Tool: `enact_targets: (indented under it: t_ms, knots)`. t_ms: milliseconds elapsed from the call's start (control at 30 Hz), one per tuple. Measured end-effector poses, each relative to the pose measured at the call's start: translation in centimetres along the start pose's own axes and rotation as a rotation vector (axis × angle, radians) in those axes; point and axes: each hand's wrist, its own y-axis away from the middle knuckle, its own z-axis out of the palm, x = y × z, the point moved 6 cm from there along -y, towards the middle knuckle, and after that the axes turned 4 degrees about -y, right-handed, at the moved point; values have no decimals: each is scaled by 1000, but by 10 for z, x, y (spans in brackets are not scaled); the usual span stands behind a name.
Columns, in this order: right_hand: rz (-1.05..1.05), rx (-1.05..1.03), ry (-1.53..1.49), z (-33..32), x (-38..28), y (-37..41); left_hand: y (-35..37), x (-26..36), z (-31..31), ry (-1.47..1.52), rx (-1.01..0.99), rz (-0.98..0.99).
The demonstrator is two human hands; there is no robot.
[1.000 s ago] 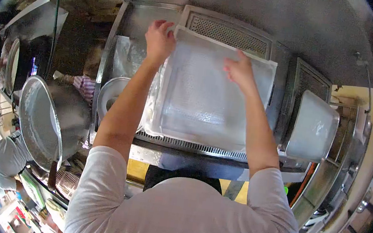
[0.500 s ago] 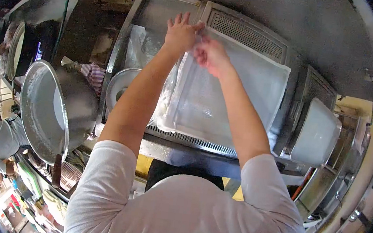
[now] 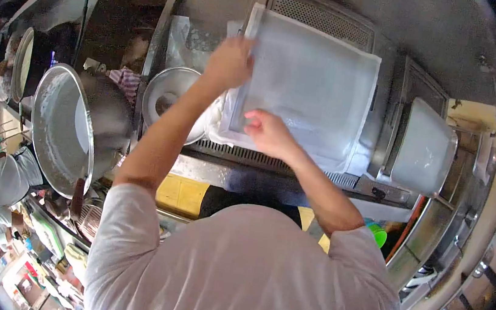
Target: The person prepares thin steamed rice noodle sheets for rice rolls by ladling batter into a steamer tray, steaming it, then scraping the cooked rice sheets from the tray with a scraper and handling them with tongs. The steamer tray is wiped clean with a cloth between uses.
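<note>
A shallow rectangular tray (image 3: pixel 311 82), lined with a whitish translucent sheet or cloth, lies on the metal counter. My left hand (image 3: pixel 230 62) is at its left edge, near the upper corner; its fingers are smeared by motion, and what they hold, if anything, is hidden. Over the tray's lower left part, my right hand (image 3: pixel 267 134) has its thumb and fingers drawn together in a pinch. Anything between them is too small to make out. White material (image 3: pixel 214 120) bulges out along the tray's lower left edge.
Left of the tray is a round metal bowl (image 3: pixel 156 92), and beyond it a large metal pot (image 3: pixel 82 130) with white residue. A second whitish tray (image 3: pixel 425 147) stands at the right. Perforated metal (image 3: pixel 324 20) lies behind. Another person (image 3: pixel 6 179) is at the far left.
My right hand has moved down toward me, away from my left hand. My left hand has shifted slightly left and down, its spread fingers now drawn in. The view has shifted a little.
</note>
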Motion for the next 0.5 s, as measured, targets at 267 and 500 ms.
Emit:
enact_targets:
  t_ms: [267, 500]
  knots:
    - [-29, 9, 735, -32, 25, 52, 143, 70, 26, -267, -469, 104]
    - [260, 98, 922, -148, 110, 162, 137, 66, 27, -201, -448, 68]
